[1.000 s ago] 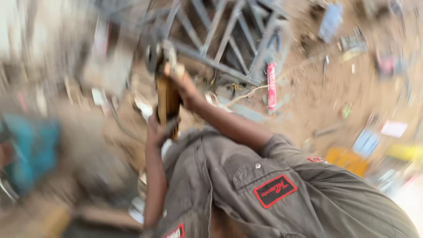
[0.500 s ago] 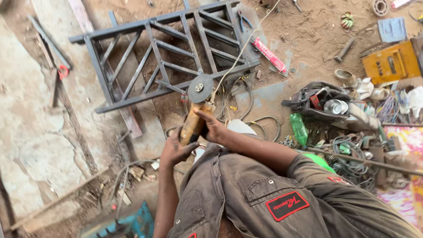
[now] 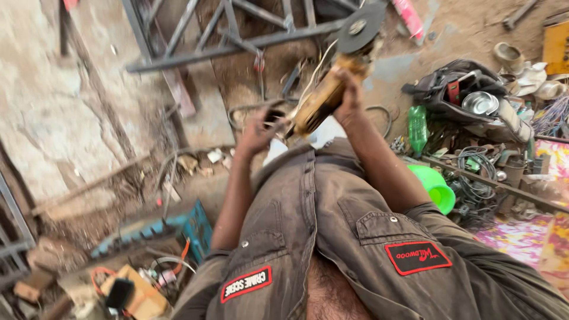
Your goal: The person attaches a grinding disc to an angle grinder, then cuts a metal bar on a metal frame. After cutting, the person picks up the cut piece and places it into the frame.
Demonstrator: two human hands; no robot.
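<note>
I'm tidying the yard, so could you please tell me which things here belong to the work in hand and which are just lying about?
In hand:
grinder, held by left hand and right hand
metal frame, just beyond the disc

Lying about:
green bottle
green bowl
bag
blue case
cable coil

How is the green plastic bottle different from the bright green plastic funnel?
The green plastic bottle is tall, narrow and darker green, while the bright green plastic funnel is wide, flared and a lighter, brighter green. The bottle stands on the dirt among scrap, farther from the person; the funnel lies tipped beside the person's right arm, partly hidden by it. Both are green plastic, and neither hand touches them: both hands grip the yellow angle grinder.
</note>
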